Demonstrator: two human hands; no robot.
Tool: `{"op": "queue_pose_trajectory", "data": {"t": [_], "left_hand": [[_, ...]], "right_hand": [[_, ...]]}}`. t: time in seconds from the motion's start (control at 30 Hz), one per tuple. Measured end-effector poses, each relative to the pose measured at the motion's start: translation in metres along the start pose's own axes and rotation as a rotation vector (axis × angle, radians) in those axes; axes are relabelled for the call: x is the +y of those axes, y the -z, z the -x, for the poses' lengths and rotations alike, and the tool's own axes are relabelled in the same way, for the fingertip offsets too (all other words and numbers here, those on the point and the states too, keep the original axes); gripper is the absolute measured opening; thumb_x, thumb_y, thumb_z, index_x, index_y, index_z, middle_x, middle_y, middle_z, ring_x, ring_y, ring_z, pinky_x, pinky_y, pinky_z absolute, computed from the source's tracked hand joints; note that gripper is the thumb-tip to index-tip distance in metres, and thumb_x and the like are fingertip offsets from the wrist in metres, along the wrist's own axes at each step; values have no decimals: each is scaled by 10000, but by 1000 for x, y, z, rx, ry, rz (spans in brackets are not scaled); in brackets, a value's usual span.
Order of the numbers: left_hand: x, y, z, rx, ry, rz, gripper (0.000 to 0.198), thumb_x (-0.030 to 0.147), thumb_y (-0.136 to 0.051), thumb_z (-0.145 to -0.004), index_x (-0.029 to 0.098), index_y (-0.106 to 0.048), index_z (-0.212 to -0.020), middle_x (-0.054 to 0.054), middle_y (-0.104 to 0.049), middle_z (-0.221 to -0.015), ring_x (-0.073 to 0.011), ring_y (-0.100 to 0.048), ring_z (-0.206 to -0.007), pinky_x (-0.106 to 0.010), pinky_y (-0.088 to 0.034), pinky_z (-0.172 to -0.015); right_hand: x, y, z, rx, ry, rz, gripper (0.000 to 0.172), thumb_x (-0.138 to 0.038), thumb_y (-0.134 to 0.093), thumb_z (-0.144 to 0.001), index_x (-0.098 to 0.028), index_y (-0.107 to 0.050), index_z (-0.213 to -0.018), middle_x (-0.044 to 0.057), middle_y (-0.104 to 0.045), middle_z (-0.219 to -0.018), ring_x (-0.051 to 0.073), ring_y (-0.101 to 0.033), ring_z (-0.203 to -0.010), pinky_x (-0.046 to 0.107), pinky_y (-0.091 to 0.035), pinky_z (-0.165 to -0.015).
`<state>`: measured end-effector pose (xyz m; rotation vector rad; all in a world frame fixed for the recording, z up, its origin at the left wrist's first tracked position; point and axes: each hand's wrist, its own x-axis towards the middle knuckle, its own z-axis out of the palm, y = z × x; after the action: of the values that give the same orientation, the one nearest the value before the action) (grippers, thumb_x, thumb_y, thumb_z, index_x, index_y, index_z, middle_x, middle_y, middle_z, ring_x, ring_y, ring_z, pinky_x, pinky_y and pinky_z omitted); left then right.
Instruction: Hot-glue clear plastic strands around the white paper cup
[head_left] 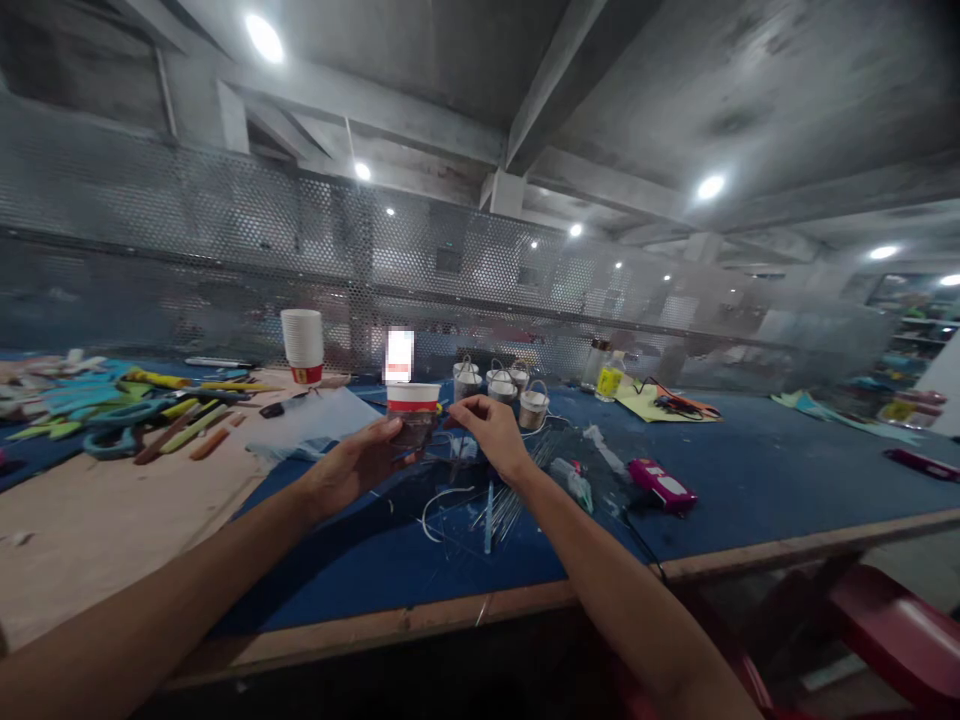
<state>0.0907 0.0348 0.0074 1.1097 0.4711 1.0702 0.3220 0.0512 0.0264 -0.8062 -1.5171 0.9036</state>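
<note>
My left hand [367, 455] is closed around a small paper cup [414, 400], white at the rim with a red band and a dark lower part. The cup is upright, above the blue table. Close to the cup's right side, my right hand [487, 428] has thumb and fingers pinched together; what they hold, if anything, is too small to tell. Behind that hand stand several small cups [533, 405] with looped wire handles. Loose thin wires [510, 510] lie beneath my hands, beside a thin blue strip [489, 518].
A stack of white paper cups [303, 340] stands at the back left, with tools and scissors [120, 430] on a wooden board [112, 510]. Rightward are a yellow-labelled bottle [610, 377], yellow paper [660, 402] and a magenta object [661, 486]. A red stool [900, 630] stands lower right.
</note>
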Motion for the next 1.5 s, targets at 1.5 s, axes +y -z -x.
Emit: {"op": "queue_pose_trajectory", "data": {"t": [1.5], "left_hand": [[1,-4,2,-109,9,9,367,335,-760,-980,176,-819,-1305,-142,-799,-1408,-342,-677,-1353,-389,-520,-1039]], "right_hand": [[2,-4,4,-7,14,77,380,-574,-812,-837,-207,-718,-863,50,-812,-826,247,-801,-840,349,-615,-827]]}}
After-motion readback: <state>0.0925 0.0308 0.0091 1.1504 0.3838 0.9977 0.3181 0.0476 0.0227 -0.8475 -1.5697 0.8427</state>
